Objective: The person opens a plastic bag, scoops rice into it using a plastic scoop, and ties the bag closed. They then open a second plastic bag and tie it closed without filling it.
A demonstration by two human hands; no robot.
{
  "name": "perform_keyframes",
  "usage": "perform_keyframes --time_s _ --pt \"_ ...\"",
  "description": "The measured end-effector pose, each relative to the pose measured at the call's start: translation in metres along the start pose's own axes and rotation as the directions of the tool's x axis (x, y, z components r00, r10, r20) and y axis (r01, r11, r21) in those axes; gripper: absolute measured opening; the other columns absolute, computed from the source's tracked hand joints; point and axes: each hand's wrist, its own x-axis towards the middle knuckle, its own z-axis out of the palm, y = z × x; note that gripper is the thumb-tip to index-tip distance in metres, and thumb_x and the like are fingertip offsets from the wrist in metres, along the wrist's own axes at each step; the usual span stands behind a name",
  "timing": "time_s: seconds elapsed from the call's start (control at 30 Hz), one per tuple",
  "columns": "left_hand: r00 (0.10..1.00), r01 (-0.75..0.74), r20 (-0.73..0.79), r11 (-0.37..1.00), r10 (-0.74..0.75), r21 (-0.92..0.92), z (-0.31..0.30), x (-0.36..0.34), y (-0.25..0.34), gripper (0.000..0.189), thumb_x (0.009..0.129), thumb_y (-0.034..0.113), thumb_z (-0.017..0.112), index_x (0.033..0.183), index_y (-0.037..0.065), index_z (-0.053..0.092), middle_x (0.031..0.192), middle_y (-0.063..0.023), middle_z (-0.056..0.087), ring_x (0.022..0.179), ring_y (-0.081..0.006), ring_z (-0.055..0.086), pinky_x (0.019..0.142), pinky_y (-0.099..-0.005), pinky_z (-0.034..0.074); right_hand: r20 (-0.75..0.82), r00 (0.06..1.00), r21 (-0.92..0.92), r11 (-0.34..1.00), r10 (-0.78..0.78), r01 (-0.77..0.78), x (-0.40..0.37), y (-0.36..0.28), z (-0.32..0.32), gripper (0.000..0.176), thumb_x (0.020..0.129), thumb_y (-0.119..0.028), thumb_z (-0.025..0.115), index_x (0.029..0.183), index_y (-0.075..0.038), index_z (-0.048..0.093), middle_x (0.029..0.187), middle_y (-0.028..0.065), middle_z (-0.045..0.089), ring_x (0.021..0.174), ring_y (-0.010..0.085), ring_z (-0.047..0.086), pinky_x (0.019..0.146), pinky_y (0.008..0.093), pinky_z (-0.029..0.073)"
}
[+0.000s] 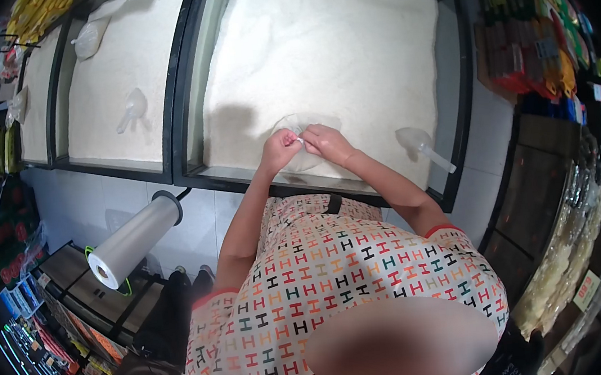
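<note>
Inside the bin [451,79], near its front, my left hand [282,151] and right hand [327,144] pinch the top of a crinkled clear bag [302,162] on white grain [330,47]; a black rim [228,183] stands between bag and me, a translucent scoop [412,140] lies rightward, a smooth cylindrical film roll [135,239] leftward outside.

The left hand [282,151] and right hand [329,143] are pinching the top of a plastic bag [303,162] inside a black-rimmed bin [451,72]; a scoop [411,138] is lying rightward.
</note>
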Motion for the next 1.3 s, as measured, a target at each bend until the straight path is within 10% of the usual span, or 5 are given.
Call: perform_keyframes --time_s 0.27,0.47,0.83,0.97,1.3 --pt "0.996 -0.025 0.087 1.0 0.024 0.011 -0.007 0.01 -0.006 0.017 0.078 0.013 0.071 0.078 0.002 0.058 0.069 -0.0046 0.056 0.064 -0.0114 0.052 0.06 -0.028 0.044 0.091 0.934 0.33 0.874 0.346 -0.356 0.0 0.005 0.009 0.015 0.078 -0.011 0.065 0.091 -0.004 0.063 0.074 0.0103 0.059 0.066 0.0214 0.057 0.062 0.0322 0.047" --pt "0.973 -0.155 -0.137 0.963 0.188 0.221 0.008 0.005 0.013 0.019 0.076 0.015 0.071 0.078 0.001 0.058 0.073 -0.0104 0.056 0.064 -0.0202 0.055 0.061 -0.0318 0.046 0.163 0.888 0.32 0.829 0.43 -0.46 0.0 0.012 0.011 0.019 0.08 -0.009 0.065 0.099 -0.004 0.066 0.073 0.0042 0.061 0.065 0.0113 0.056 0.063 0.0265 0.047" --pt "0.945 0.181 0.293 0.978 -0.143 -0.108 -0.022 0.014 -0.008 0.006 0.088 0.009 0.059 0.091 0.004 0.062 0.08 0.0057 0.055 0.073 -0.0036 0.048 0.065 -0.0211 0.04 0.253 0.877 0.641 0.608 0.409 -0.468 -0.006 0.016 0.021 0.017 0.083 -0.005 0.062 0.1 -0.004 0.064 0.077 0.0029 0.06 0.069 0.0098 0.055 0.067 0.0239 0.047" --pt "0.919 0.264 0.327 0.96 -0.22 -0.094 -0.024 0.011 0.004 0.009 0.09 0.012 0.058 0.091 0.005 0.063 0.08 0.0053 0.055 0.074 -0.0031 0.047 0.065 -0.021 0.04 0.002 0.983 0.239 0.955 0.183 -0.178 -0.004 -0.002 0.003 0.018 0.08 -0.007 0.063 0.097 -0.004 0.062 0.08 0.0102 0.059 0.075 0.0248 0.059 0.068 0.0335 0.05" --pt "0.952 0.295 0.132 0.945 -0.278 -0.14 -0.007 0.008 0.005 0.014 0.087 0.019 0.062 0.088 0.005 0.061 0.073 0.0032 0.054 0.068 -0.0052 0.048 0.062 -0.0234 0.041 0.034 0.999 -0.008 1.0 -0.012 0.012 0.006 0.02 0.014 0.013 0.077 -0.012 0.064 0.083 -0.006 0.055 0.077 0.0132 0.057 0.074 0.0332 0.059 0.064 0.0431 0.05"
